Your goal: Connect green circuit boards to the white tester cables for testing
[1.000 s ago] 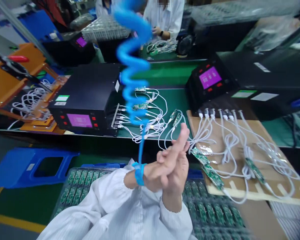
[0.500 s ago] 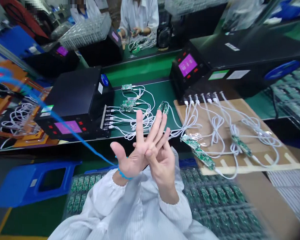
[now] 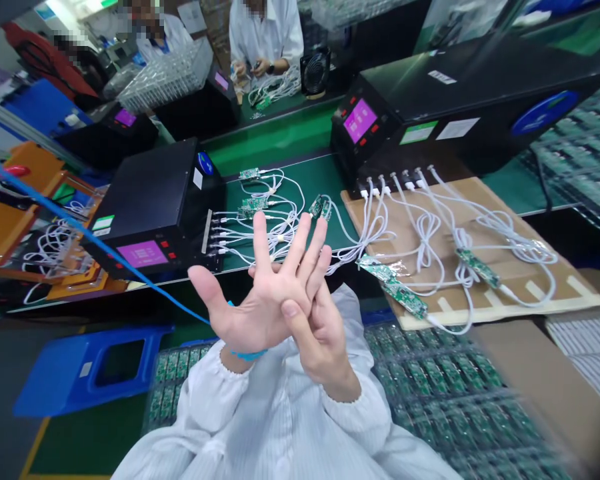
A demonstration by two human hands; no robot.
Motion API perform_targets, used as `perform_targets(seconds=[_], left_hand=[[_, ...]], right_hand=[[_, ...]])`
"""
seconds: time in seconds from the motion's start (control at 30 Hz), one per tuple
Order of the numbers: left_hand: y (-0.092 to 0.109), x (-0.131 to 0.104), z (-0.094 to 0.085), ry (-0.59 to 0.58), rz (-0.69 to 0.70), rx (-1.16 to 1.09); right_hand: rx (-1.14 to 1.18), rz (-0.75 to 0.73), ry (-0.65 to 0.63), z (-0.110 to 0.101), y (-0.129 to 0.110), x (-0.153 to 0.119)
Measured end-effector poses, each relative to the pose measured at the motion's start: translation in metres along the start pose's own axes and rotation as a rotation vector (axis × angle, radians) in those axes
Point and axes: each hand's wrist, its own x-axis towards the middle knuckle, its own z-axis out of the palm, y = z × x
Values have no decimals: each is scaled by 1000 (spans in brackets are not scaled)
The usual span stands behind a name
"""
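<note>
My left hand (image 3: 265,297) is held palm up above my lap, its fingers stretched and spread. My right hand (image 3: 325,343) grips it from the side; the thumb presses on the palm near the little finger, and the other fingers are mostly hidden behind. A blue wrist strap (image 3: 249,355) circles my left wrist, and a blue cord (image 3: 145,280) runs off to the upper left. Beyond my fingertips are white cables (image 3: 293,233) and a green circuit board (image 3: 321,207) on the bench. Neither hand touches them.
Black test boxes with purple screens stand left (image 3: 145,200) and right (image 3: 380,133). Boards on cables lie on a cardboard sheet (image 3: 520,200). Trays of circuit boards (image 3: 440,373) flank my lap. A blue stool (image 3: 80,373) is at left. A co-worker (image 3: 267,33) handles something small across the bench.
My right thumb has moved lower on the left palm, toward its outer edge. Both hands are slightly further left in view, still clasped. The camera has shifted a little.
</note>
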Motion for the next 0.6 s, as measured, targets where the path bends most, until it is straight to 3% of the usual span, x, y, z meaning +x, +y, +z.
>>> perform_targets(seconds=[0.1, 0.27, 0.47, 0.6], left_hand=[[7, -4, 0, -21, -14, 87], [8, -10, -1, -20, -31, 131], [11, -12, -4, -13, -19, 133], [14, -21, -10, -4, 4, 243]], right_hand=[[31, 42, -22, 2, 0, -7], [39, 150, 45, 7, -3, -13], [114, 80, -25, 9, -3, -15], [198, 70, -34, 7, 15, -7]])
